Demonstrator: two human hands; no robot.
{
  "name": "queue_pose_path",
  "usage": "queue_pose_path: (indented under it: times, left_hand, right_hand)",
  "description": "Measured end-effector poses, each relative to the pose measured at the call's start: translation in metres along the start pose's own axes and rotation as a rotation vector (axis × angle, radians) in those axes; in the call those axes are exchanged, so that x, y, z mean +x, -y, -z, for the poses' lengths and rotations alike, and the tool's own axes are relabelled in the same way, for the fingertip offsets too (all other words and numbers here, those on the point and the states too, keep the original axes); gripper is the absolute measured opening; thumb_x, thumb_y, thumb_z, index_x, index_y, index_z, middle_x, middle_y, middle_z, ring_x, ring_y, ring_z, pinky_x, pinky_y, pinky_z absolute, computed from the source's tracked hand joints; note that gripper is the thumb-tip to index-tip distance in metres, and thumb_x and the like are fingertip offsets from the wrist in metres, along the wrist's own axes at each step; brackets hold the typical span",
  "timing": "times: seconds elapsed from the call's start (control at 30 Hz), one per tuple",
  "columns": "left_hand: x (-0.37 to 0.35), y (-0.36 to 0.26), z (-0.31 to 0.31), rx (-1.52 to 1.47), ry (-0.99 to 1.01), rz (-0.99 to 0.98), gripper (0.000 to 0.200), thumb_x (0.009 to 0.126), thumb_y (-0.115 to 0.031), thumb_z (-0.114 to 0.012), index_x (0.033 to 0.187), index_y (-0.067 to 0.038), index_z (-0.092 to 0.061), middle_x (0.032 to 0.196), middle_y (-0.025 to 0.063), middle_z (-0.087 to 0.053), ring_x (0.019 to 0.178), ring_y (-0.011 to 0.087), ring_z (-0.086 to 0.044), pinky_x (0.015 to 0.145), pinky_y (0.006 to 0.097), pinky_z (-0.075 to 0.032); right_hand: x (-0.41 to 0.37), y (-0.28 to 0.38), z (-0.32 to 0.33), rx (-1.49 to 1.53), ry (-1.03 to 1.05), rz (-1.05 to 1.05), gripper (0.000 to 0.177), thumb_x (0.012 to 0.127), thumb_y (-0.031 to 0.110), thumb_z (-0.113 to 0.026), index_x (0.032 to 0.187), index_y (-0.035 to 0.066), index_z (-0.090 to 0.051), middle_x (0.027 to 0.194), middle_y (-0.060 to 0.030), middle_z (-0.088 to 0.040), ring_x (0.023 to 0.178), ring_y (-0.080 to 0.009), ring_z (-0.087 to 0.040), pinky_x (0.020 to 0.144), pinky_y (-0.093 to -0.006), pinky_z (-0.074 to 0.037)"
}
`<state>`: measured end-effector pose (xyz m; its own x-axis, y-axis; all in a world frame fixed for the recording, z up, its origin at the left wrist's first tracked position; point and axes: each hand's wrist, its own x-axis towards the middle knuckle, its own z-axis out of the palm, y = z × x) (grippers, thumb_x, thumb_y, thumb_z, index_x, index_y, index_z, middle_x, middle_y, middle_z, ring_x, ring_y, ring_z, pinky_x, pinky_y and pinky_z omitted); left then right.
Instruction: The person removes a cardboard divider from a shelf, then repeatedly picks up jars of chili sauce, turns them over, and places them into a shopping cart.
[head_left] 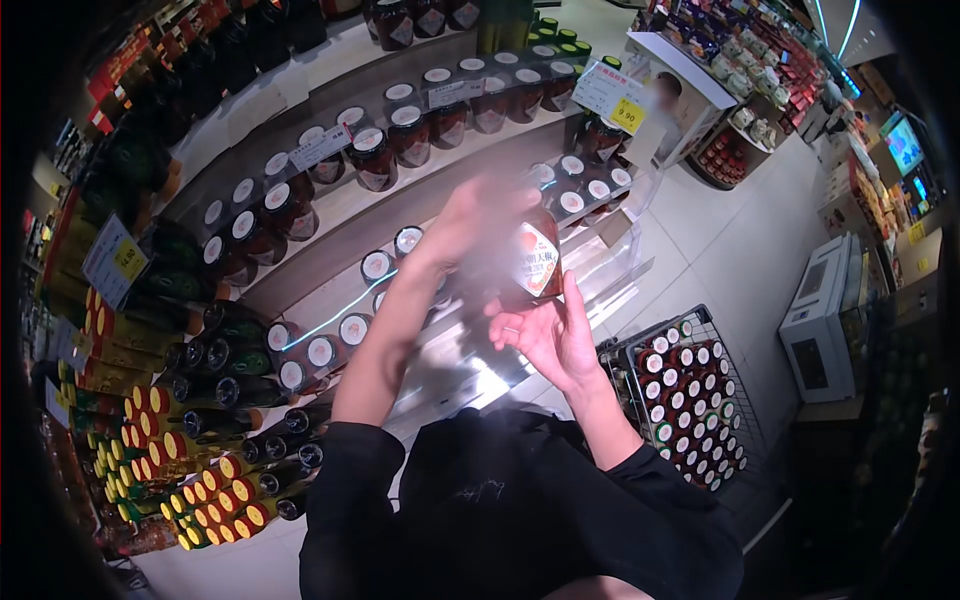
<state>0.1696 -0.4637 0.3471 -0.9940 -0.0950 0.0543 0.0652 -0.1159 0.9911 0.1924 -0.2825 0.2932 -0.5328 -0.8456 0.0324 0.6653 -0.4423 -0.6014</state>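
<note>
Clamping jar [538,258] in right hand [555,338], palm up.
Bending left hand [488,212] near its top, grip too blurred to tell; open floor [705,235] right, beyond cart [748,412].

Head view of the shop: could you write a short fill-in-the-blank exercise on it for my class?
The labelled jar is between the left hand and the ____ hand.
The shopping cart holds many lidded ____.
The person's sleeves are ____.
The yellow price tag reads ____.

right; jars; black; 9.90
</note>
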Motion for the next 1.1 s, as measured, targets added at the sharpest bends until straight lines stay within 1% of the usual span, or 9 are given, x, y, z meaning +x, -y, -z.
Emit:
queue_pose_path:
  times: [0.23, 0.6, 0.73, 0.83, 0.9, 0.97, 1.03, 1.07, 1.1]
  left_hand:
    - [-0.001, 0.007, -0.009, 0.017, 0.005, 0.050, 0.028, 0.087, -0.034, -0.067, 0.083, -0.009, -0.055, 0.076, -0.0044, -0.054, 0.070, 0.0024, -0.048, 0.061, 0.0192, -0.038]
    - [-0.009, 0.000, -0.023, 0.009, -0.024, 0.031, 0.029, 0.088, -0.035, -0.066, 0.086, -0.008, -0.056, 0.078, -0.0032, -0.055, 0.074, 0.0036, -0.050, 0.066, 0.0206, -0.040]
    - [-0.016, 0.003, -0.025, -0.087, -0.008, 0.054, 0.027, 0.089, -0.033, -0.064, 0.095, -0.008, -0.054, 0.086, -0.0020, -0.055, 0.079, 0.0044, -0.051, 0.068, 0.0208, -0.041]
    - [-0.023, 0.017, -0.030, -0.265, -0.003, 0.049, 0.028, 0.093, -0.031, -0.060, 0.106, -0.007, -0.052, 0.098, 0.0011, -0.055, 0.089, 0.0069, -0.053, 0.074, 0.0225, -0.044]
    - [-0.027, 0.028, -0.035, -0.354, -0.003, 0.036, 0.030, 0.095, -0.030, -0.056, 0.112, -0.007, -0.051, 0.105, 0.0031, -0.055, 0.095, 0.0085, -0.054, 0.079, 0.0235, -0.045]
    - [-0.032, 0.036, -0.039, -0.456, -0.033, 0.008, 0.033, 0.100, -0.029, -0.049, 0.123, -0.006, -0.048, 0.115, 0.0056, -0.054, 0.109, 0.0125, -0.053, 0.089, 0.0275, -0.046]
    - [-0.039, 0.040, -0.044, -0.444, -0.036, -0.048, 0.039, 0.102, -0.033, -0.043, 0.128, -0.004, -0.046, 0.120, 0.0081, -0.055, 0.110, 0.0162, -0.056, 0.092, 0.0312, -0.047]
    - [-0.043, 0.037, -0.047, -0.572, -0.002, 0.020, 0.041, 0.101, -0.034, -0.044, 0.131, -0.006, -0.044, 0.125, 0.0080, -0.053, 0.112, 0.0169, -0.054, 0.094, 0.0312, -0.045]
    - [-0.045, 0.035, -0.049, -0.701, 0.032, 0.089, 0.043, 0.101, -0.034, -0.045, 0.135, -0.008, -0.042, 0.129, 0.0079, -0.051, 0.114, 0.0177, -0.053, 0.096, 0.0313, -0.043]
  right_hand:
    - [-0.008, -0.004, -0.003, 0.180, 0.037, 0.015, 0.071, 0.096, 0.062, -0.027, 0.131, 0.002, -0.042, 0.108, -0.0207, -0.058, 0.084, -0.0292, -0.061, 0.073, -0.0383, -0.050]
    - [-0.016, -0.005, -0.004, 0.261, 0.009, 0.014, 0.068, 0.096, 0.064, -0.026, 0.131, 0.008, -0.043, 0.102, -0.0140, -0.057, 0.078, -0.0207, -0.054, 0.068, -0.0330, -0.043]
    - [-0.017, -0.007, -0.001, 0.296, 0.044, 0.042, 0.067, 0.096, 0.063, -0.027, 0.130, 0.008, -0.043, 0.100, -0.0123, -0.057, 0.077, -0.0201, -0.054, 0.067, -0.0326, -0.043]
    - [-0.019, -0.008, 0.001, 0.185, 0.010, 0.161, 0.064, 0.096, 0.061, -0.033, 0.129, 0.008, -0.043, 0.097, -0.0107, -0.057, 0.075, -0.0188, -0.054, 0.065, -0.0323, -0.043]
    - [-0.023, -0.009, 0.000, -0.100, -0.240, 0.264, 0.062, 0.094, 0.059, -0.042, 0.128, 0.008, -0.043, 0.094, -0.0097, -0.057, 0.075, -0.0174, -0.054, 0.064, -0.0318, -0.044]
    - [-0.026, -0.003, -0.001, -0.401, -0.357, 0.436, 0.046, 0.093, 0.037, -0.060, 0.119, 0.003, -0.042, 0.103, -0.0102, -0.057, 0.081, -0.0152, -0.057, 0.071, -0.0290, -0.048]
    - [-0.025, -0.001, 0.006, -0.778, -0.501, 0.505, 0.049, 0.086, 0.028, -0.070, 0.118, 0.002, -0.042, 0.103, -0.0089, -0.057, 0.085, -0.0142, -0.057, 0.072, -0.0270, -0.047]
    - [-0.020, -0.004, 0.008, -0.827, -0.562, 0.596, 0.061, 0.076, 0.024, -0.081, 0.118, 0.000, -0.044, 0.101, -0.0079, -0.057, 0.085, -0.0127, -0.055, 0.070, -0.0257, -0.047]
    - [-0.021, -0.003, 0.007, -0.830, -0.564, 0.594, 0.061, 0.076, 0.024, -0.081, 0.118, 0.000, -0.044, 0.101, -0.0079, -0.057, 0.085, -0.0127, -0.055, 0.070, -0.0257, -0.047]
